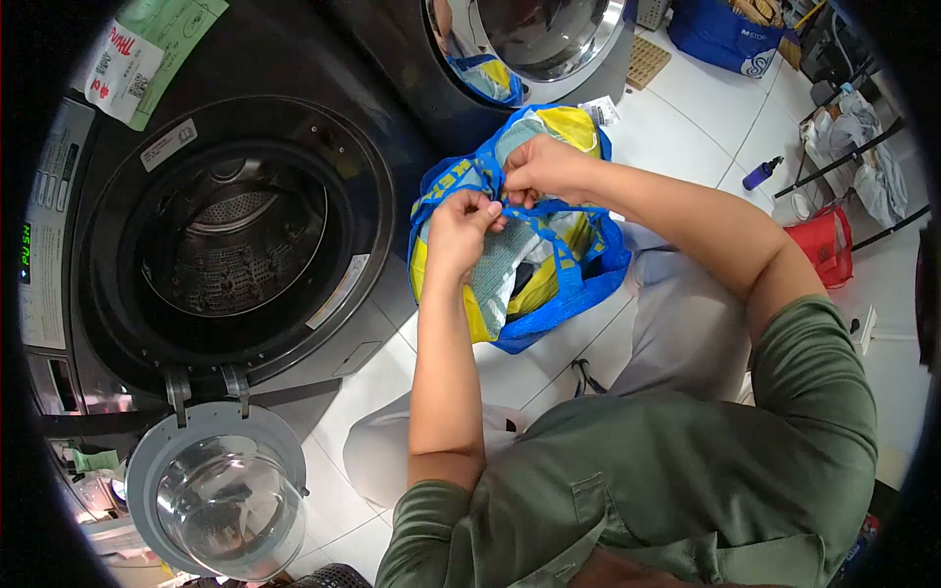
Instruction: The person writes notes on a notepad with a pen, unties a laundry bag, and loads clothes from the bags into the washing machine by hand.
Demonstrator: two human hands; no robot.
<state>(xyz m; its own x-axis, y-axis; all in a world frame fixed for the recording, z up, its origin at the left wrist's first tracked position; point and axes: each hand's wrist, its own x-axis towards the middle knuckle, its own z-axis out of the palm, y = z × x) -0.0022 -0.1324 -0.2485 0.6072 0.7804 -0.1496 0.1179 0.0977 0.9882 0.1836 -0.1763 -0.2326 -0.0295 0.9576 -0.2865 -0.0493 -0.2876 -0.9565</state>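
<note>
A blue-and-yellow shopping bag (578, 311) stands on the floor in front of me, stuffed with fabric. Grey-green patterned cloth (502, 267) shows through its opening. My left hand (459, 233) pinches the bag's blue printed strap near the middle of the opening. Right beside it, my right hand (545, 172) is closed on the blue strap too, its fingertips partly hidden. The two hands nearly touch, and whether the straps are knotted between them I cannot tell.
On the left, a dark front-loading washer (235, 235) has its round door (221, 495) swung wide. Another machine (549, 39) with a round glass door stands behind the bag. To the right are a purple bottle (762, 173), a red bag (825, 247) and a larger blue bag (725, 37).
</note>
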